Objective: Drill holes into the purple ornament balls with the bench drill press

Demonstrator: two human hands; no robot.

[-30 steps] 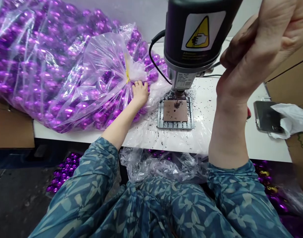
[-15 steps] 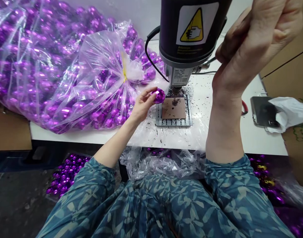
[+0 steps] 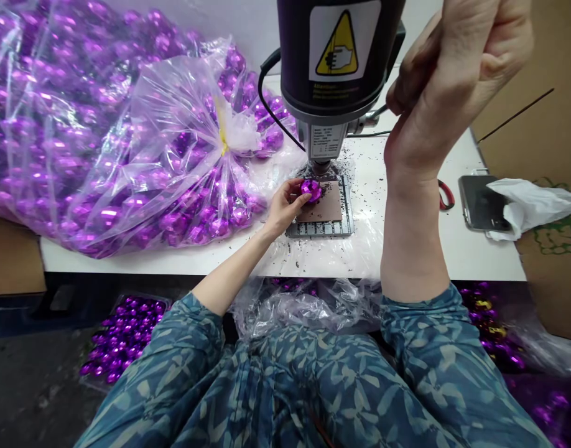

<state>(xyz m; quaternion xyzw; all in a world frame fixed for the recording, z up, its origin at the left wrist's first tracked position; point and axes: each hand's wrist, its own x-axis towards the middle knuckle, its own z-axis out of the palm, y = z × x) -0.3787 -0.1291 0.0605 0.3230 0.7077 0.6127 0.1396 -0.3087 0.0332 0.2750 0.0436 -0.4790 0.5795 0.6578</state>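
Observation:
My left hand (image 3: 287, 204) pinches a shiny purple faceted ball (image 3: 310, 191) between thumb and fingers. The ball is over the brown board (image 3: 329, 208) on the slotted metal base (image 3: 320, 230) of a small bench drill press (image 3: 334, 93), just below and left of its chuck (image 3: 320, 167). Raised at the machine's right, my right hand (image 3: 467, 74) is closed in a fist round the end of the press's lever (image 3: 372, 115). The fingers hide most of the lever's grip. Dark shavings lie on the board and around the base.
A tied clear bag (image 3: 103, 143) full of purple balls covers the table's left side. At right lie a phone (image 3: 484, 202), white tissue (image 3: 532, 202) and a red-handled tool (image 3: 446, 195). A tray (image 3: 122, 336) of purple balls sits below left; cardboard (image 3: 553, 274) stands at right.
My left hand has moved the purple ball rightward, from beside the base to over the board. My right hand stays closed at the lever. The whole view has shifted slightly.

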